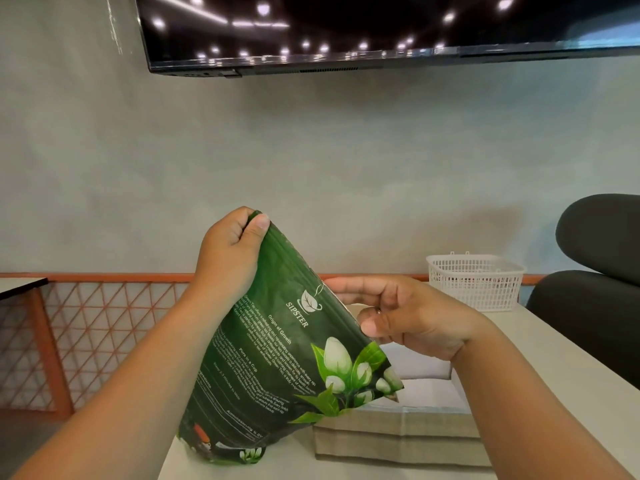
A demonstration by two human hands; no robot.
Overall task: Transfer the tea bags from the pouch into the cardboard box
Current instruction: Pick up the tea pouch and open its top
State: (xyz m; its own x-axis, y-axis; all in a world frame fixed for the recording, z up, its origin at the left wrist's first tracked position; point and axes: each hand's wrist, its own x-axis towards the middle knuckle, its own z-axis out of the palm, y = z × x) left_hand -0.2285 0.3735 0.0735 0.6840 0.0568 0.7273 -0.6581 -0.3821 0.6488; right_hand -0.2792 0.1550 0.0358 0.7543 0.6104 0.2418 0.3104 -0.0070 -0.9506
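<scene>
Pinching the top corner of the green pouch (pixel 277 355) between thumb and curled fingers, left hand (pixel 227 252) raised highest in view, closed firmly on the sealed edge; gripping the opposite side edge of the same pouch lower down, right hand (pixel 398 317), thumb pressed on the printed face and fingers wrapped behind, so both hands closed on the pouch; held tilted, top leaning left and away, bottom end resting at the near edge of the pale table (pixel 554 375); printed with white text, a leaf-and-cup logo and white flower buds among green leaves; whether the top is open cannot be told. Sitting just beside and partly behind the pouch's lower right corner, the cardboard box (pixel 398 438), flaps spread and pale inside showing; no tea bags visible. Standing farther back on the table, a white mesh basket (pixel 476 282); to the right, a dark chair (pixel 599 278); above on the grey wall, a dark screen (pixel 381 29) with reflected lights; at left, an orange lattice panel (pixel 97 334).
</scene>
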